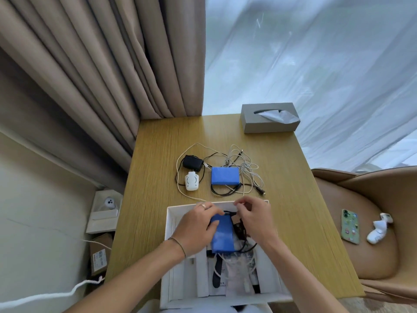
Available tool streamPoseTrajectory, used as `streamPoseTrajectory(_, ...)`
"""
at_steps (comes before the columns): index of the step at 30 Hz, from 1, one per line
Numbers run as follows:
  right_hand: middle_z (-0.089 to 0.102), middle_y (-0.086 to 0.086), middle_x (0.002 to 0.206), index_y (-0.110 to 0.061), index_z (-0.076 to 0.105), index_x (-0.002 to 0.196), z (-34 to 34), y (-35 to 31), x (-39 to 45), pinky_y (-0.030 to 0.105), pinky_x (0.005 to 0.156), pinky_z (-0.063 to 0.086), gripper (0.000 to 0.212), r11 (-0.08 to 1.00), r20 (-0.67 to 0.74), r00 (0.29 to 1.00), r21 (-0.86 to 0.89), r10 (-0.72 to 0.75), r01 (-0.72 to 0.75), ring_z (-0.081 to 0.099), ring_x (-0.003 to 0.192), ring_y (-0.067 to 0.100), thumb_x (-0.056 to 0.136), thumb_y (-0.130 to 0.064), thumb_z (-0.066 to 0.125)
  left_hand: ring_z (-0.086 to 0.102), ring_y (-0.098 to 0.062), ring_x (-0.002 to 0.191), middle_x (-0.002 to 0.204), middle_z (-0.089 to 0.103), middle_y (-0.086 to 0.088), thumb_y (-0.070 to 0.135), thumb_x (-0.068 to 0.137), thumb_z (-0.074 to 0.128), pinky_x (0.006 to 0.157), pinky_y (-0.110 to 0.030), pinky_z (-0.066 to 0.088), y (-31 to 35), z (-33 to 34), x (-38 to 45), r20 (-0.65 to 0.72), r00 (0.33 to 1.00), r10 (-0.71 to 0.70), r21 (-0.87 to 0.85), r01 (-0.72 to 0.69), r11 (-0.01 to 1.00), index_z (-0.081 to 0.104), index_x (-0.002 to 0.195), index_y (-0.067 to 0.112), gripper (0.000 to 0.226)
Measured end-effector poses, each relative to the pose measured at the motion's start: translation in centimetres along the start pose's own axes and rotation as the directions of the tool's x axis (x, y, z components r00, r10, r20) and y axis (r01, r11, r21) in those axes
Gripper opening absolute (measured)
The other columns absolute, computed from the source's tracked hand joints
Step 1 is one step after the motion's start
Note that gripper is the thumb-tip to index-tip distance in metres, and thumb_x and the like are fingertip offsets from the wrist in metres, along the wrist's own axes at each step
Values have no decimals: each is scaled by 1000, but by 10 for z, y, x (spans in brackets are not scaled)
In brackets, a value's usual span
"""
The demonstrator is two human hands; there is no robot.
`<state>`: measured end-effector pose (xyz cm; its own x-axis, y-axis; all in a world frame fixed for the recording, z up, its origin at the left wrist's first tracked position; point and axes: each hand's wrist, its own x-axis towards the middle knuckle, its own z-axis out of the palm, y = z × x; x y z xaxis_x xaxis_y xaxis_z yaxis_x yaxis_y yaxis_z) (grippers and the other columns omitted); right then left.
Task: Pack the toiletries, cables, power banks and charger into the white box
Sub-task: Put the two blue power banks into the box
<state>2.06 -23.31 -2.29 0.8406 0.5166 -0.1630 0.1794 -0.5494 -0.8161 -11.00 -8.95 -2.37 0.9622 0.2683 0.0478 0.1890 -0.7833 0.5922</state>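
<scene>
An open white box (169, 224) lies at the table's near edge. Inside it a blue power bank (223, 237) rests on packaged toiletries (234, 274) and a black cable (242, 231). My left hand (196, 227) holds the power bank's far left end. At its far end my right hand (255, 216) pinches the black cable. Further back on the table lie a second blue power bank (225, 175), a black charger (192, 163), a white charger (192, 181) and tangled white and black cables (247, 168).
A grey tissue box (269, 118) stands at the table's far right corner. A tan chair (370, 222) to the right holds a phone (350, 226) and a white object (379, 227). Boxes (104, 214) sit on the floor to the left, below the curtains.
</scene>
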Motion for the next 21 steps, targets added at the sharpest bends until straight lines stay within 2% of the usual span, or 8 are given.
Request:
streamPoseTrajectory(3,71,-7,64,-31,71,81,-13,-14,15,19,54,50,26,984,-102,995,176,0,18,65,55,5,93,-10,60,58,-5,105,109,64,9,14,93,58,92,-20,48,5,-19,28,-50,999,-14,-20,13,1000,69,112,22,23)
streamPoseTrajectory(8,72,-10,78,-31,71,93,-23,-20,41,28,66,56,22,977,-137,989,213,54,-24,66,70,4,91,-11,62,60,-11,101,106,66,5,8,91,59,91,-24,48,0,-27,81,-16,995,-99,18,99,995,70,110,18,25)
streamPoseTrajectory(11,72,-13,83,-31,72,94,-24,-19,52,26,67,56,22,971,-136,989,239,50,-16,66,74,3,91,-11,63,59,-16,107,112,64,1,10,91,57,94,-33,50,-8,-19,112,69,979,-189,97,182,978,68,115,20,29)
streamPoseTrajectory(15,71,-18,80,-32,72,90,-23,-14,61,21,64,53,25,957,-68,996,286,61,-39,65,73,5,92,-8,62,54,-16,116,127,57,2,13,93,55,96,-32,49,-22,1,148,151,948,-280,259,235,937,60,127,26,37)
streamPoseTrajectory(18,71,-13,81,-30,73,89,-20,-10,62,19,67,51,24,962,32,998,265,62,-69,63,75,2,92,-9,61,49,-20,124,135,52,0,13,92,58,99,-36,49,-30,16,169,210,918,-337,348,252,903,49,138,26,49)
streamPoseTrajectory(21,70,-6,77,-26,73,84,-20,-9,59,16,62,46,23,959,101,993,271,57,-83,58,66,-1,91,-8,60,48,-26,124,133,52,-4,15,87,64,98,-43,50,-37,28,184,272,885,-377,463,224,858,42,141,23,59)
